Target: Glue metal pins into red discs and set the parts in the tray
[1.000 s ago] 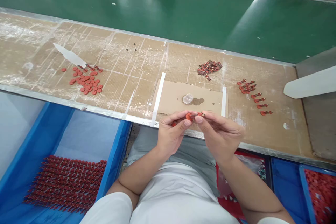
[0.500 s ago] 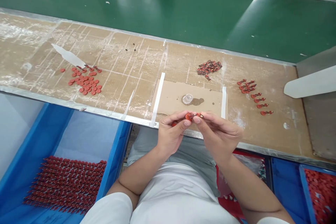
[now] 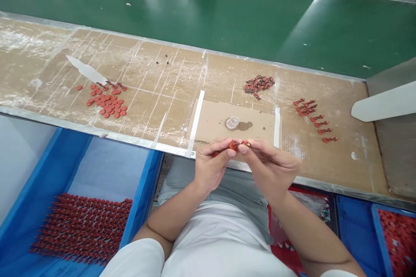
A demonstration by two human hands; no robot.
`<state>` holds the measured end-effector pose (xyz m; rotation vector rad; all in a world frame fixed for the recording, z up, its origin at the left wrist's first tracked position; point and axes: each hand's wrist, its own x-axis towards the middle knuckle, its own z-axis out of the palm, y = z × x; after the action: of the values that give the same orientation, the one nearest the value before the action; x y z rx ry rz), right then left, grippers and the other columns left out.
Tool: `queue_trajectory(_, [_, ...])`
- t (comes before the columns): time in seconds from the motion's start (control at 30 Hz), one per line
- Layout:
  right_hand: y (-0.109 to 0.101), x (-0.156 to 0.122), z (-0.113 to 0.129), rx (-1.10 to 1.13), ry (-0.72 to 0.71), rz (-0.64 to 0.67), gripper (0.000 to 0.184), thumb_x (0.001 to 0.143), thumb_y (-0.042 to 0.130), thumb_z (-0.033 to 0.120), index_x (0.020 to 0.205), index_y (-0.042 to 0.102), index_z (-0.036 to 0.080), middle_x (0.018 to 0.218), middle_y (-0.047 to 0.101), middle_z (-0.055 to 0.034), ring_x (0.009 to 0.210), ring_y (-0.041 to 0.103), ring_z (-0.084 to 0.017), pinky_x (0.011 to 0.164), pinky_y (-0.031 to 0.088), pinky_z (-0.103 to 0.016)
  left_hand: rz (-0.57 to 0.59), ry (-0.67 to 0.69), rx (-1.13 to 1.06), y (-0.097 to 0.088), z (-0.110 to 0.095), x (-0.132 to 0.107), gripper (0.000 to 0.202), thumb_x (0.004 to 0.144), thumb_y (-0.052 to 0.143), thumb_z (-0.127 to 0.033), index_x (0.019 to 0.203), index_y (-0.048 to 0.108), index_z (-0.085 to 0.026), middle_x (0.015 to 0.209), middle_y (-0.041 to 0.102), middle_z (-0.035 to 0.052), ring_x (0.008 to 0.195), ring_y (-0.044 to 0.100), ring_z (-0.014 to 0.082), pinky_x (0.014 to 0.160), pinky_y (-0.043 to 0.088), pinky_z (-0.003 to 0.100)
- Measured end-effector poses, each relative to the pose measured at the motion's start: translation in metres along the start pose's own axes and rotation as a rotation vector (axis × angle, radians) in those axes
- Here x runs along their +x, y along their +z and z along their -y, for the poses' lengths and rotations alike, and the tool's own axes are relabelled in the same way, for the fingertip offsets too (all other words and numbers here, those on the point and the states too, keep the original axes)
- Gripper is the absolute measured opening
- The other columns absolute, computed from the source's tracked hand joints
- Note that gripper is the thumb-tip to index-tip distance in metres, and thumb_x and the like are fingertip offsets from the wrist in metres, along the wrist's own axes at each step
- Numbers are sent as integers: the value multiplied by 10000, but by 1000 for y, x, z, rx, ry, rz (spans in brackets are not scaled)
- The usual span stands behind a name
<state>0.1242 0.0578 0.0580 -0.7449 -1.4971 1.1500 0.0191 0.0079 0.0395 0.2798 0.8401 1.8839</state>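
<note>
Left hand [image 3: 212, 165] and right hand [image 3: 273, 166] pinch a red part [image 3: 232, 145] at the cup's [image 3: 232, 122] 6 o'clock (fingers hide most of it). From the hands: scuffed cardboard bench [image 3: 344, 162] ahead, green surface [image 3: 234, 21] at 12, bin [image 3: 378, 223] at 4, cut off by frame.

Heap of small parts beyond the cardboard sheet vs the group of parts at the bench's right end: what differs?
Layout: the heap is jumbled together; the group runs in a loose line, bunched at its far end.
Count: the heap looks to hold more pieces than the group.
Look: the group shows round red bases; none can be made out in the heap.
Shared: both mix red and dark colours.
</note>
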Motion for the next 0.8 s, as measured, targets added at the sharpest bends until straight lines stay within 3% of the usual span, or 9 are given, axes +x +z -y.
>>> queue_trajectory(0.2, [0,-1,0,8,-5,13,336,745,802,72,979,780,312,934,787,18,807,745,-147,735,639,-275,32,70,29,-1,-2,0,226,631,900,-222,827,808,-288,886,771,-3,864,734,137,850,603,253])
queue_trajectory(0.53, [-1,-7,-5,-53,2,-56,312,730,812,89,970,781,286,950,787,-4,813,754,-179,776,654,-331,14,78,31,-1,2,-1,223,628,901,-233,821,807,-294,885,764,3,860,733,149,858,612,294])
queue_trajectory(0.8, [-2,-1,-1,-94,-49,22,320,749,801,102,991,776,309,930,785,5,793,742,-168,732,646,-320,13,151,124,-5,3,-1,233,650,889,-229,850,806,-316,880,755,4,860,721,141,841,612,284])
